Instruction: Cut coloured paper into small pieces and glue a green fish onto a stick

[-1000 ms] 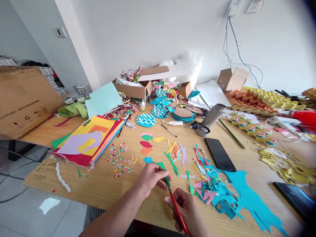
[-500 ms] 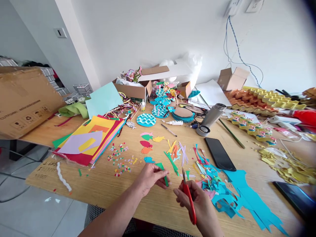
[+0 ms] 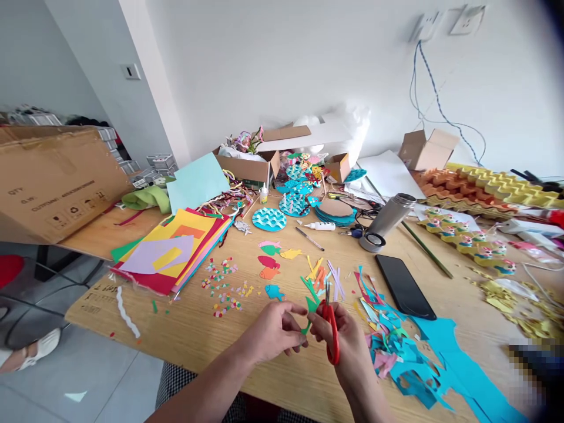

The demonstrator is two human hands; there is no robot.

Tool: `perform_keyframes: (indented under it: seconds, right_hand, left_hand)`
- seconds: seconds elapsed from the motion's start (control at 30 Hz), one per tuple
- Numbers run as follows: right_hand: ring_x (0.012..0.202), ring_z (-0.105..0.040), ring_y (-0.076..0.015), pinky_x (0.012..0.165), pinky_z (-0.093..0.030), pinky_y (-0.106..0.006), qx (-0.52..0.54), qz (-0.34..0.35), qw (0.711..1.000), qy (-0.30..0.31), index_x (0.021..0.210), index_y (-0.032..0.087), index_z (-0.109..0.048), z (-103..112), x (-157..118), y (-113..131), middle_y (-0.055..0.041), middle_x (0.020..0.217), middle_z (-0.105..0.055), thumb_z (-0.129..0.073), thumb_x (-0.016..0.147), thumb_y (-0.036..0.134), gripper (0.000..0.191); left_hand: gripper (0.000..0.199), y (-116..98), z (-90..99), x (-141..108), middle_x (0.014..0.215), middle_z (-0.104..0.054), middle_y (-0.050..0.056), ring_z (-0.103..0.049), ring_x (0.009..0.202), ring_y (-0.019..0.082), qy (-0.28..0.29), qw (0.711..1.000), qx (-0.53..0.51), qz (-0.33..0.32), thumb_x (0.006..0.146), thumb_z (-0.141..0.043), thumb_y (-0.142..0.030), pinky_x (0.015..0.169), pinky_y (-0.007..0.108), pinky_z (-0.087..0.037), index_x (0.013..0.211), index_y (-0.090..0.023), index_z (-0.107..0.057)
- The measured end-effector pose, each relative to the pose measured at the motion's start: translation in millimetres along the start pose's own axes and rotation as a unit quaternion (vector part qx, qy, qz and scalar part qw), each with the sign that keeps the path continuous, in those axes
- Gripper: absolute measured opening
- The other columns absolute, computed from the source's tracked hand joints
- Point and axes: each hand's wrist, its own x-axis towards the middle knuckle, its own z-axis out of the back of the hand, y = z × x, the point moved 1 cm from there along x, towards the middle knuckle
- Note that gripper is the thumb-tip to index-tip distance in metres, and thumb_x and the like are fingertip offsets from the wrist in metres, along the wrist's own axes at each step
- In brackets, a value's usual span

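Observation:
My right hand (image 3: 346, 335) holds red-handled scissors (image 3: 332, 338), blades pointing up and away from me. Between my two hands is a small green paper piece (image 3: 311, 306), its lower end at my left fingertips. My left hand (image 3: 279, 330) has its fingers curled around that piece, and my right thumb and fingertip meet it from the other side. Beyond my left hand lie paper fish, including a blue fish (image 3: 275, 292), an orange fish (image 3: 269, 273) and a yellow fish (image 3: 291, 254). Thin green strips (image 3: 309, 286) lie just past the scissors.
Blue paper scraps (image 3: 462, 358) spread to the right, below a black phone (image 3: 405, 286). A steel flask (image 3: 392, 214) stands behind it. Coloured sheets (image 3: 161, 249) are stacked at left, with paper confetti (image 3: 227, 305) nearby. Cardboard boxes (image 3: 247, 164) line the back.
My right hand, with the scissors, has moved up and left to meet my left hand. The green piece has turned and now sits between both hands. The view has shifted slightly left.

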Motion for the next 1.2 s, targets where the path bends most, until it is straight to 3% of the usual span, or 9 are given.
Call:
perform_keyframes:
  seconds: [0.07,0.13,0.33,0.4,0.47,0.57,0.67,0.83,1.2]
  right_hand:
    - [0.052,-0.052,-0.0116,0.050,-0.042,-0.022,0.027,0.007,1.000,0.001,0.075,0.019,-0.051,1.0,-1.5,1.4,0.0035,0.058,-0.058,-0.080,0.059,0.036,0.038]
    - [0.054,-0.053,-0.0122,0.053,-0.043,-0.023,0.037,0.013,0.999,-0.002,0.075,0.019,-0.050,1.7,-3.3,2.7,0.0024,0.058,-0.061,-0.079,0.063,0.037,0.037]
    - [0.058,-0.057,-0.0140,0.057,-0.045,-0.025,-0.010,0.002,1.000,-0.022,0.080,0.018,-0.054,9.2,-13.6,4.3,-0.0007,0.062,-0.063,-0.070,0.072,0.048,0.035]
    - [0.059,-0.056,-0.0139,0.057,-0.044,-0.025,-0.036,0.005,0.999,0.009,0.079,0.018,-0.054,16.6,-21.0,5.3,-0.0017,0.065,-0.062,-0.063,0.077,0.052,0.035]
    - [0.058,-0.054,-0.0130,0.055,-0.042,-0.024,-0.077,0.002,0.994,0.077,0.073,0.019,-0.052,24.5,-29.9,6.1,-0.0015,0.063,-0.060,-0.058,0.080,0.055,0.037]
    - [0.052,-0.052,-0.0117,0.051,-0.039,-0.024,-0.136,-0.048,0.975,0.172,0.068,0.019,-0.046,33.0,-41.5,4.8,0.0005,0.055,-0.056,-0.057,0.078,0.058,0.042]
    - [0.049,-0.053,-0.0115,0.048,-0.040,-0.023,-0.148,-0.101,0.961,0.209,0.067,0.020,-0.042,33.7,-46.1,2.1,0.0033,0.053,-0.052,-0.065,0.071,0.059,0.045]
    - [0.042,-0.052,-0.0097,0.043,-0.041,-0.021,-0.154,-0.115,0.963,0.190,0.065,0.021,-0.040,25.7,-41.0,1.1,0.0053,0.050,-0.051,-0.069,0.067,0.057,0.047]
    - [0.032,-0.050,-0.0073,0.033,-0.033,-0.015,-0.131,-0.116,0.966,0.189,0.065,0.019,-0.042,22.6,-35.8,1.1,0.0050,0.042,-0.056,-0.068,0.070,0.056,0.045]
  left_hand:
    - [0.030,1.0,2.0,1.2,0.062,-0.066,0.003,-0.056,0.050,0.011,-0.003,0.999,-0.029,0.014,0.062,-0.068,-0.028,0.044,0.021,-0.042,0.085,-0.012,-0.059]
    - [0.027,0.2,2.8,2.4,0.061,-0.066,0.004,-0.055,0.048,0.011,-0.009,0.998,-0.065,0.017,0.061,-0.068,-0.033,0.043,0.021,-0.041,0.074,-0.013,-0.056]
    - [0.026,-7.1,3.3,5.0,0.054,-0.060,-0.001,-0.050,0.044,0.009,-0.050,0.989,-0.137,0.010,0.057,-0.070,-0.032,0.039,0.021,-0.042,0.070,-0.013,-0.057]
    - [0.025,-7.8,4.9,5.8,0.052,-0.058,-0.002,-0.049,0.043,0.008,-0.061,0.987,-0.149,0.009,0.056,-0.071,-0.031,0.038,0.020,-0.042,0.068,-0.013,-0.057]
    - [0.025,-7.4,6.7,6.4,0.051,-0.056,-0.003,-0.048,0.042,0.008,-0.065,0.985,-0.159,0.012,0.056,-0.072,-0.030,0.037,0.019,-0.040,0.067,-0.013,-0.057]
    - [0.025,-6.9,8.1,7.4,0.050,-0.055,-0.003,-0.046,0.041,0.006,-0.063,0.984,-0.164,0.010,0.056,-0.073,-0.029,0.036,0.017,-0.039,0.067,-0.013,-0.058]
    - [0.024,-8.3,6.6,8.3,0.049,-0.055,-0.003,-0.045,0.040,0.006,-0.056,0.985,-0.164,0.010,0.057,-0.073,-0.029,0.035,0.016,-0.037,0.066,-0.012,-0.058]
    - [0.024,-13.3,2.6,7.3,0.047,-0.055,-0.003,-0.042,0.036,0.005,-0.043,0.987,-0.154,0.014,0.057,-0.073,-0.030,0.032,0.015,-0.031,0.065,-0.012,-0.059]
    - [0.024,-19.1,-1.2,4.6,0.048,-0.057,-0.001,-0.043,0.035,0.005,-0.035,0.990,-0.135,0.020,0.055,-0.073,-0.030,0.031,0.016,-0.032,0.063,-0.012,-0.060]
